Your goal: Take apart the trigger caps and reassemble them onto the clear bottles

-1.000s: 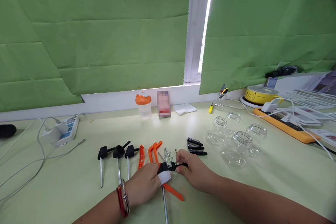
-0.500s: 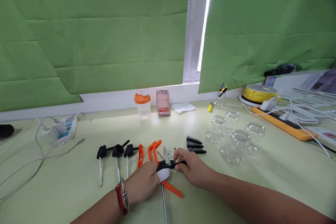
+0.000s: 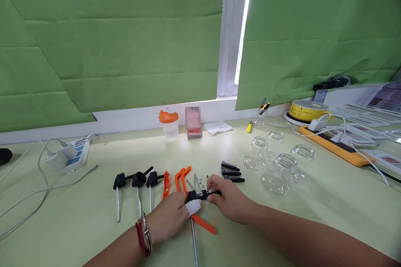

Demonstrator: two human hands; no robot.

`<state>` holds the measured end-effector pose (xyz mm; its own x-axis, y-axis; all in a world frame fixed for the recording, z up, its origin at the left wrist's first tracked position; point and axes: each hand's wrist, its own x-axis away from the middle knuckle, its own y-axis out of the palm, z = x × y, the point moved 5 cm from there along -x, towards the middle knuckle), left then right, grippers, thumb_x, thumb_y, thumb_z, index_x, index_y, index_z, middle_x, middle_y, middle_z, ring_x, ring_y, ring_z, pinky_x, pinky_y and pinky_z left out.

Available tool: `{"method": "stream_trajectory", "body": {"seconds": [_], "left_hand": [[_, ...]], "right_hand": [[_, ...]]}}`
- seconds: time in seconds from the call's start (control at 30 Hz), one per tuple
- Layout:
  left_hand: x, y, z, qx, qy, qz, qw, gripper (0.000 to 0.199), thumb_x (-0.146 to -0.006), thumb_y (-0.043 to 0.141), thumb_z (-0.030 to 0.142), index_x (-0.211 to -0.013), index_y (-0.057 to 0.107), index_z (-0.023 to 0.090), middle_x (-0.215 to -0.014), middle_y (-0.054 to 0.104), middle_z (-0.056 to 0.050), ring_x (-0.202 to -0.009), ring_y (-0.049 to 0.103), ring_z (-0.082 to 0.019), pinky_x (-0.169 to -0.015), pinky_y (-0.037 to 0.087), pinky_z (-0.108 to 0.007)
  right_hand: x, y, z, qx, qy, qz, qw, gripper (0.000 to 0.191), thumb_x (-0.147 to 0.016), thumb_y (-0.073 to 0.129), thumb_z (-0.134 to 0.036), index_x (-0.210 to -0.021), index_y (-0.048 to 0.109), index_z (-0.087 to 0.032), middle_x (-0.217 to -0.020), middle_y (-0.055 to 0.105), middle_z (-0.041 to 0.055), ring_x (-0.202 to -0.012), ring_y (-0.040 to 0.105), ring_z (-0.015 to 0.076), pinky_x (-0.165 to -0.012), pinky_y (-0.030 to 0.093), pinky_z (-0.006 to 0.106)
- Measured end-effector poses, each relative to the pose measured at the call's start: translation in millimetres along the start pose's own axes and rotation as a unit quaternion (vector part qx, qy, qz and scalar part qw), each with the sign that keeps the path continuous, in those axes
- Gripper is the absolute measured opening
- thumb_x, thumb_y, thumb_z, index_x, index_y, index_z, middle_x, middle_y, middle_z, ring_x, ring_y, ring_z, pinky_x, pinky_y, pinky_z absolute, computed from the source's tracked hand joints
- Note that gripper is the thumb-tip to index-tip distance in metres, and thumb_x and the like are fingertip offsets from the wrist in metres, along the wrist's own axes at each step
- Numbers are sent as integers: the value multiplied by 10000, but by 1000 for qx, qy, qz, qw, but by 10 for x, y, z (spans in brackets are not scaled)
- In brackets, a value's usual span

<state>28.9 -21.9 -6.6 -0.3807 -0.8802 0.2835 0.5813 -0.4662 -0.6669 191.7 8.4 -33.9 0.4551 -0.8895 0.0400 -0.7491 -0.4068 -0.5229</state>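
Observation:
A black plastic fitting (image 3: 191, 196) with a long metal rod (image 3: 194, 244) below it is gripped in my left hand (image 3: 169, 217), whose thumb wears a white wrap. My right hand (image 3: 227, 198) pinches the fitting's black arm (image 3: 214, 193) on the other side. An orange lever-like piece (image 3: 203, 223) sticks out under my hands. Just beyond them lie more orange pieces (image 3: 181, 177), thin metal pins (image 3: 196, 181) and tiny loose parts (image 3: 202, 184). To the left rest similar black-headed rods (image 3: 119, 180) and an orange strip (image 3: 166, 184).
Black pieces with springs (image 3: 231, 172) lie right of centre. Several clear jars (image 3: 275, 181) stand farther right, near an orange power strip (image 3: 341, 146) with cables. At the back are an orange-lidded cup (image 3: 169, 124) and a paper (image 3: 218, 127). A white power strip (image 3: 77, 158) sits left.
The whole view has shifted slightly, so things sit a little farther left. My hands keep the same hold on the black fitting.

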Motion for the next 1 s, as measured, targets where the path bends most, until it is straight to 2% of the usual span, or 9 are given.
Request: {"method": "stream_trajectory", "body": {"seconds": [0.43,0.57,0.7,0.9,0.93,1.0], "left_hand": [[-3,3,-20,-6,-7,3,1000,420,-862,345,549,-627,321,201,-606,308,36,-542,289,-105,-502,262,-239],[5,-9,0,-12,-13,2,1000,415,-861,343,540,-627,349,198,-592,329,35,-534,311,-107,-502,272,-246],[25,-27,55,17,16,2,1000,368,-861,385,486,-635,370,196,-597,370,33,-549,352,-112,-521,295,-249],[61,39,-60,97,-93,-56,989,367,-819,419,552,-688,423,209,-518,386,36,-423,372,-121,-427,318,-265],[62,41,-69,88,-95,-55,990,367,-808,432,554,-682,427,210,-518,386,35,-416,371,-122,-419,321,-268],[60,3,-51,17,-62,-15,998,379,-783,462,563,-656,439,207,-534,416,21,-429,401,-133,-432,327,-274]], "right_hand": [[-5,9,13,-5,0,-1,1000,96,-797,527,-173,-871,483,-217,-707,528,-31,-647,440,128,-599,328,238],[-1,-12,6,0,0,15,1000,156,-787,536,-167,-904,451,-227,-726,538,-31,-686,454,139,-609,335,240],[7,-17,6,4,-5,10,1000,100,-796,536,-184,-865,471,-217,-736,555,-23,-678,452,136,-609,339,243],[75,-73,8,-26,20,-38,999,54,-781,570,-199,-800,520,-196,-743,554,-15,-641,439,118,-576,345,226],[89,-82,12,-41,28,-53,997,64,-775,580,-200,-809,527,-196,-751,559,-15,-634,443,114,-574,352,222],[114,-91,20,-70,43,-84,993,81,-765,596,-200,-817,534,-195,-737,562,-18,-624,459,111,-575,366,218]]}}
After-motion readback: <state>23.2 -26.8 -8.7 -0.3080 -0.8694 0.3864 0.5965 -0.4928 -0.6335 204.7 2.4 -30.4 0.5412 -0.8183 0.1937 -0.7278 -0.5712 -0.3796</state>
